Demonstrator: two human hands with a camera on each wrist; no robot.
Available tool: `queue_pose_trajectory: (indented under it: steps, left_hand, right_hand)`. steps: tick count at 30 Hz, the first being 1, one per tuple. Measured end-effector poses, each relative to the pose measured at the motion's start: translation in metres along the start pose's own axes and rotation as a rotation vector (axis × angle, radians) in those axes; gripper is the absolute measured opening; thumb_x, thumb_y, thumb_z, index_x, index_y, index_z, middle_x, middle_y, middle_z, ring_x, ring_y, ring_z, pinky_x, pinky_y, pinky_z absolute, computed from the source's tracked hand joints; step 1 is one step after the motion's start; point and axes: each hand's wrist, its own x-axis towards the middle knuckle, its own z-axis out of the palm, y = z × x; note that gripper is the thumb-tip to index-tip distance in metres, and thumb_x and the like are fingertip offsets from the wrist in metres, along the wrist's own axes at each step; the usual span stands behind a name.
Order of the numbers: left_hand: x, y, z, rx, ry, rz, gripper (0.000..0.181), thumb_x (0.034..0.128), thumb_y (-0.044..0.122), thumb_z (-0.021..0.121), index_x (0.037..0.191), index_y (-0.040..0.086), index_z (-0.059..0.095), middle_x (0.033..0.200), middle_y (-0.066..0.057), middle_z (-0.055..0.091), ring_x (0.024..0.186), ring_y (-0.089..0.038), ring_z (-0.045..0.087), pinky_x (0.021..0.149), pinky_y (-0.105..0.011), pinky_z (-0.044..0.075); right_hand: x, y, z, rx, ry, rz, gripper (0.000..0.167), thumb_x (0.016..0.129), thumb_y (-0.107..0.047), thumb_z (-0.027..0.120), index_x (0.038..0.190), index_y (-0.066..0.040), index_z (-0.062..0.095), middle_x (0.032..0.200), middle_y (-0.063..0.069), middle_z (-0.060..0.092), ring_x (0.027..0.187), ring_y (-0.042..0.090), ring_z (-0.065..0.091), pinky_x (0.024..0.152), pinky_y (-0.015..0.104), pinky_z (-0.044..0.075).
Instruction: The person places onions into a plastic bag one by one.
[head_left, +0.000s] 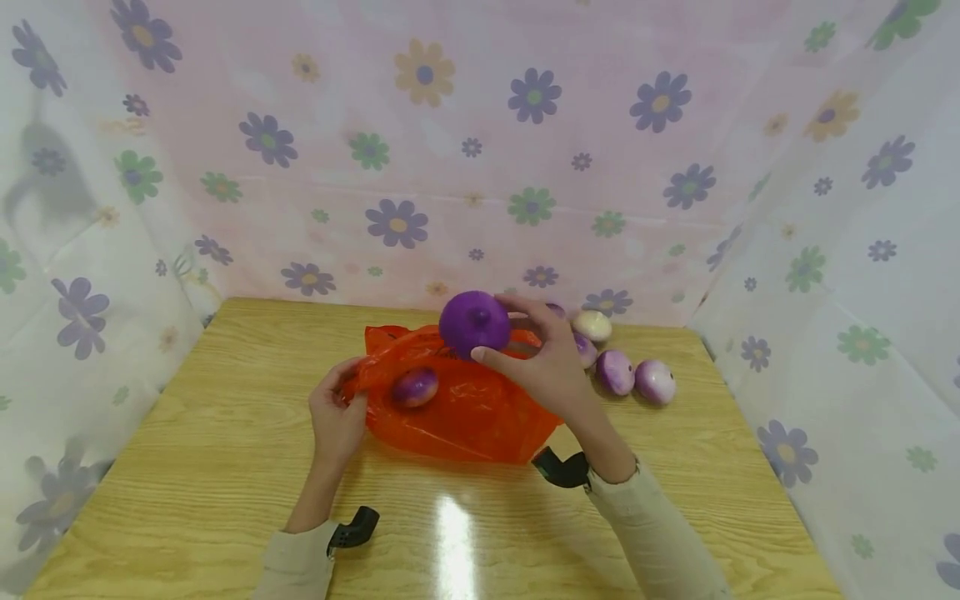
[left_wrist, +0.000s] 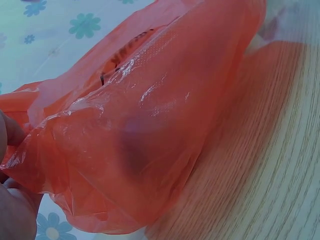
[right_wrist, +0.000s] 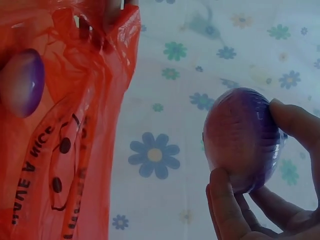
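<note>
My left hand point(head_left: 339, 417) pinches the edge of a thin red plastic bag point(head_left: 472, 408) at its left side. My right hand point(head_left: 551, 367) grips a round purple-and-white turnip point(head_left: 474, 323) above the bag, thumb on one side and fingers on the other. Its paler side and ridged skin show in the right wrist view, where the turnip point(right_wrist: 242, 140) is apart from the bag. A second turnip point(head_left: 415, 388) shows uncovered against the red plastic, apparently in the bag's opening. Through the plastic, the left wrist view shows only a dark blurred shape.
Several more purple-and-white turnips point(head_left: 655, 382) lie grouped on the wooden table point(head_left: 225, 433) to the right of the bag, some partly hidden behind my right hand. Flowered cloth point(head_left: 465, 167) walls in the back and sides. Each sleeve carries a black wrist mount point(head_left: 561, 468).
</note>
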Motion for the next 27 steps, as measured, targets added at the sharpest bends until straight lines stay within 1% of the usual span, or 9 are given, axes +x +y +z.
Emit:
queue_pose_trajectory:
  steps: [4, 8, 11, 14, 16, 19, 21, 23, 27]
  left_hand:
    - [-0.001, 0.001, 0.000, 0.000, -0.006, -0.005, 0.035, 0.0891, -0.022, 0.051, 0.119, -0.011, 0.067, 0.105, 0.008, 0.069, 0.097, -0.008, 0.067, 0.085, -0.018, 0.056]
    - [-0.001, 0.000, 0.001, 0.005, -0.008, -0.013, 0.035, 0.0892, -0.022, 0.053, 0.119, -0.010, 0.067, 0.105, 0.009, 0.070, 0.098, -0.008, 0.067, 0.086, -0.018, 0.056]
    - [-0.001, 0.001, 0.001, 0.010, -0.005, -0.016, 0.035, 0.0894, -0.022, 0.053, 0.119, -0.010, 0.067, 0.105, 0.009, 0.070, 0.098, -0.008, 0.067, 0.086, -0.017, 0.056]
    - [-0.001, 0.002, 0.002, 0.012, 0.001, -0.024, 0.035, 0.0894, -0.022, 0.053, 0.119, -0.010, 0.067, 0.105, 0.010, 0.069, 0.098, -0.006, 0.066, 0.087, -0.017, 0.056]
    - [-0.001, 0.002, 0.003, 0.006, 0.002, -0.019, 0.035, 0.0893, -0.023, 0.053, 0.118, -0.010, 0.067, 0.104, 0.010, 0.069, 0.097, -0.005, 0.066, 0.086, -0.016, 0.056]
    - [-0.002, 0.014, 0.006, -0.004, 0.001, -0.014, 0.032, 0.0894, -0.023, 0.053, 0.117, -0.013, 0.066, 0.103, 0.010, 0.069, 0.096, -0.003, 0.066, 0.084, -0.016, 0.056]
    - [-0.003, 0.023, 0.007, -0.006, -0.003, -0.003, 0.031, 0.0895, -0.022, 0.053, 0.116, -0.015, 0.066, 0.102, 0.010, 0.069, 0.094, -0.003, 0.066, 0.083, -0.015, 0.056]
    - [-0.004, 0.031, 0.009, 0.003, -0.006, -0.009, 0.030, 0.0896, -0.022, 0.053, 0.116, -0.016, 0.065, 0.101, 0.011, 0.069, 0.093, -0.002, 0.065, 0.082, -0.014, 0.056]
    - [-0.004, 0.033, 0.008, 0.021, -0.008, -0.031, 0.030, 0.0899, -0.021, 0.053, 0.117, -0.015, 0.066, 0.101, 0.012, 0.068, 0.093, -0.002, 0.065, 0.082, -0.014, 0.056]
  right_hand:
    - [0.005, 0.008, 0.005, -0.013, -0.085, 0.085, 0.060, 0.082, -0.023, 0.087, 0.137, -0.024, 0.062, 0.132, 0.000, 0.062, 0.116, 0.026, 0.065, 0.089, 0.037, 0.060]
    - [0.011, 0.020, 0.009, -0.125, -0.196, 0.162, 0.057, 0.083, -0.036, 0.084, 0.135, -0.026, 0.064, 0.127, -0.003, 0.065, 0.111, 0.022, 0.067, 0.085, 0.038, 0.060]
    - [0.014, 0.030, 0.015, -0.201, -0.309, 0.201, 0.059, 0.086, -0.039, 0.081, 0.139, -0.020, 0.061, 0.129, 0.000, 0.065, 0.111, 0.022, 0.067, 0.085, 0.039, 0.060]
    - [0.016, 0.041, 0.024, -0.205, -0.395, 0.260, 0.064, 0.090, -0.037, 0.077, 0.144, -0.011, 0.055, 0.134, 0.008, 0.062, 0.111, 0.028, 0.068, 0.084, 0.043, 0.061]
    - [0.016, 0.049, 0.032, -0.200, -0.407, 0.307, 0.067, 0.091, -0.037, 0.076, 0.146, -0.008, 0.052, 0.138, 0.011, 0.059, 0.109, 0.028, 0.068, 0.083, 0.044, 0.061]
    - [0.017, 0.061, 0.043, -0.212, -0.381, 0.360, 0.069, 0.093, -0.037, 0.073, 0.149, -0.006, 0.047, 0.140, 0.013, 0.057, 0.111, 0.028, 0.066, 0.085, 0.044, 0.060]
    - [0.017, 0.068, 0.050, -0.230, -0.352, 0.370, 0.069, 0.095, -0.037, 0.071, 0.149, -0.004, 0.045, 0.140, 0.015, 0.056, 0.114, 0.029, 0.065, 0.090, 0.044, 0.059]
    - [0.018, 0.073, 0.056, -0.250, -0.320, 0.370, 0.069, 0.096, -0.037, 0.069, 0.149, -0.003, 0.043, 0.141, 0.017, 0.056, 0.118, 0.032, 0.063, 0.094, 0.044, 0.057]
    - [0.019, 0.078, 0.064, -0.267, -0.261, 0.373, 0.069, 0.096, -0.034, 0.069, 0.149, 0.000, 0.041, 0.144, 0.021, 0.052, 0.120, 0.036, 0.060, 0.099, 0.049, 0.054]
